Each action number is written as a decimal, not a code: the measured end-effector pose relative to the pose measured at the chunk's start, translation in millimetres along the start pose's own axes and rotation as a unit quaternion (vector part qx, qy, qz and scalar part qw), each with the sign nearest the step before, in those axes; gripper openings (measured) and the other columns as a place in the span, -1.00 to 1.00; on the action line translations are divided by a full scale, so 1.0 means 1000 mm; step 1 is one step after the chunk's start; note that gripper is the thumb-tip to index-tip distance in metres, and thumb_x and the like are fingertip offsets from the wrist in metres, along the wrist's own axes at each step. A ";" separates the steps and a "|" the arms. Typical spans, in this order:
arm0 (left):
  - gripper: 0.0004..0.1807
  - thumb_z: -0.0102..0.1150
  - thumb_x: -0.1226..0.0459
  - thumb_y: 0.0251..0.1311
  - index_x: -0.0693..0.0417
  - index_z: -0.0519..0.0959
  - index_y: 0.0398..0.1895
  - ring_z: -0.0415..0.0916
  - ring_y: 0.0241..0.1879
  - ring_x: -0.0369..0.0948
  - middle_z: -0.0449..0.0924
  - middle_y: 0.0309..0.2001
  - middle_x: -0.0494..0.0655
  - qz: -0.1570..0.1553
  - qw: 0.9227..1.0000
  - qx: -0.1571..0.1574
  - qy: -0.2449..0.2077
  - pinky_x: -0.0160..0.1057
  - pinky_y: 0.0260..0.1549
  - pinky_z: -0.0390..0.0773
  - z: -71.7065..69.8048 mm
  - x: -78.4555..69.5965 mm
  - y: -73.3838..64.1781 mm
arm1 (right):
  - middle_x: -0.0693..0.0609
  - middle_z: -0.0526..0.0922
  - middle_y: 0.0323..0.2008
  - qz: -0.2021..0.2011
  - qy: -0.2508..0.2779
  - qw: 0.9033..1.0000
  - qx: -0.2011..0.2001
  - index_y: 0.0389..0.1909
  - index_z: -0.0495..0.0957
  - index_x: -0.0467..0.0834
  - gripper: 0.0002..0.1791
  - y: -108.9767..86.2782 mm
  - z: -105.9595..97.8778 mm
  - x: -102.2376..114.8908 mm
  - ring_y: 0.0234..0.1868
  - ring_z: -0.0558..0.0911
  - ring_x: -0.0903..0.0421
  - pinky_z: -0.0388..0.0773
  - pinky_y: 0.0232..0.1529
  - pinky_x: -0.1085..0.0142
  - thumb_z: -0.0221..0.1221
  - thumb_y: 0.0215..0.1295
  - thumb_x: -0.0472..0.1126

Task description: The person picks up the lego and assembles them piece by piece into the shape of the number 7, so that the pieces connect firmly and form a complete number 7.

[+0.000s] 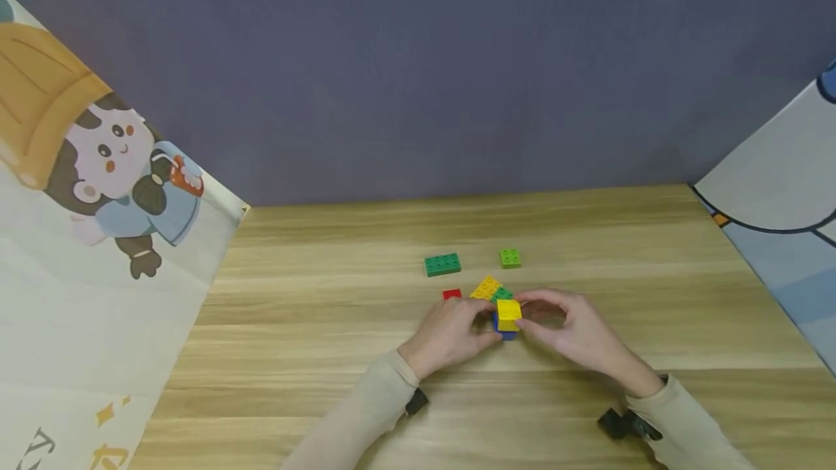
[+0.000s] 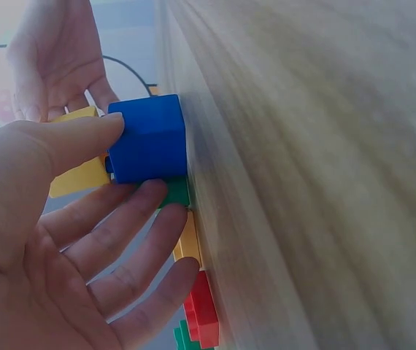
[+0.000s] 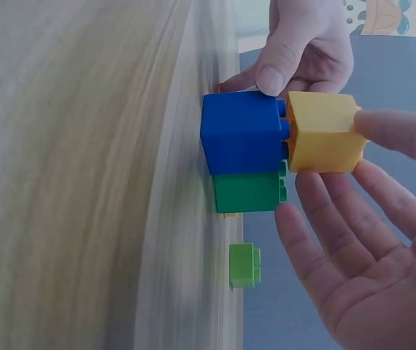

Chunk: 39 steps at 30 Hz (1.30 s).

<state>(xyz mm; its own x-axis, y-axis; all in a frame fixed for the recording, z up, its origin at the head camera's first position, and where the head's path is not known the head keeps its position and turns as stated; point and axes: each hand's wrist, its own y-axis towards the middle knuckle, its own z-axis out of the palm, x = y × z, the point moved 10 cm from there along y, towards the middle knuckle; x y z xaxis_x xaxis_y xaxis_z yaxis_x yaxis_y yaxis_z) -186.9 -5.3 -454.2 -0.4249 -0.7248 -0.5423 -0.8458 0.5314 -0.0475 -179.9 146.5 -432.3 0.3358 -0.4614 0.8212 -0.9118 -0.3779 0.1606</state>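
Two hands in close! The right hand (image 1: 578, 328) pinches the yellow block (image 1: 509, 316), thumb near, fingers far, above the blue block (image 3: 241, 135), whose studs show between; the left hand (image 1: 451, 332) pinches that blue one on the table (image 1: 294, 325). Square edges, straight pressure look best here, sparing the green block (image 3: 248, 193) just beyond. Far left, a dark-green brick (image 1: 442, 264).

Your head view looked forward and down from well above the tabletop (image 1: 313, 339). Your wrist views came from low and close, the left facing rightward, the right leftward, both rolled sideways; they shared the blue block (image 2: 149, 142) and yellow block (image 3: 321, 131).
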 end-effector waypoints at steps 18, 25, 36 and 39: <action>-0.54 0.44 -0.02 0.34 -0.07 0.72 0.22 0.65 -0.15 -0.42 0.82 0.07 -0.23 0.003 1.000 -0.007 -0.008 -0.39 -0.11 0.64 0.003 0.003 0.001 | 0.03 0.83 0.03 0.006 -0.005 1.000 0.005 0.15 0.72 -0.07 -0.61 0.001 0.004 -0.005 -0.08 0.78 0.27 0.77 0.01 0.24 0.48 0.32 -0.20; -0.55 0.44 0.00 0.34 -0.04 0.72 0.21 0.72 -0.02 -0.37 0.82 0.06 -0.22 0.008 1.000 -0.009 -0.018 -0.40 -0.08 0.66 0.001 0.003 0.002 | 0.01 0.82 0.05 0.004 -0.002 1.000 0.003 0.16 0.71 -0.08 -0.60 0.002 0.004 -0.004 -0.06 0.79 0.24 0.77 0.03 0.20 0.48 0.32 -0.21; -0.56 0.44 0.00 0.35 -0.02 0.73 0.18 0.71 -0.09 -0.40 0.83 0.02 -0.21 0.013 1.000 -0.008 -0.014 -0.41 -0.13 0.65 0.001 0.003 0.003 | 0.02 0.84 0.01 0.000 0.004 1.000 -0.015 0.06 0.75 -0.05 -0.68 0.004 0.006 -0.005 -0.07 0.79 0.25 0.79 -0.02 0.19 0.49 0.30 -0.20; -0.56 0.44 0.00 0.35 -0.02 0.73 0.18 0.70 -0.12 -0.41 0.83 0.02 -0.21 0.014 1.000 -0.009 -0.016 -0.41 -0.14 0.65 0.001 0.003 0.003 | 0.01 0.84 0.00 -0.004 0.004 1.000 -0.016 0.05 0.76 -0.05 -0.69 0.004 0.005 -0.004 -0.07 0.79 0.24 0.79 -0.02 0.18 0.49 0.30 -0.20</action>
<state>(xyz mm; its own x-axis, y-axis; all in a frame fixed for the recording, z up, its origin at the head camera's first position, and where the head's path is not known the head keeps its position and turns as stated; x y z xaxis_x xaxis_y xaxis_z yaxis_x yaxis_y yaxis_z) -190.6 -5.2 -456.5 -0.4383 -0.6956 -0.5692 -0.8397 0.5429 -0.0169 -183.3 142.3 -437.6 0.3409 -0.4514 0.8246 -0.9165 -0.3549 0.1846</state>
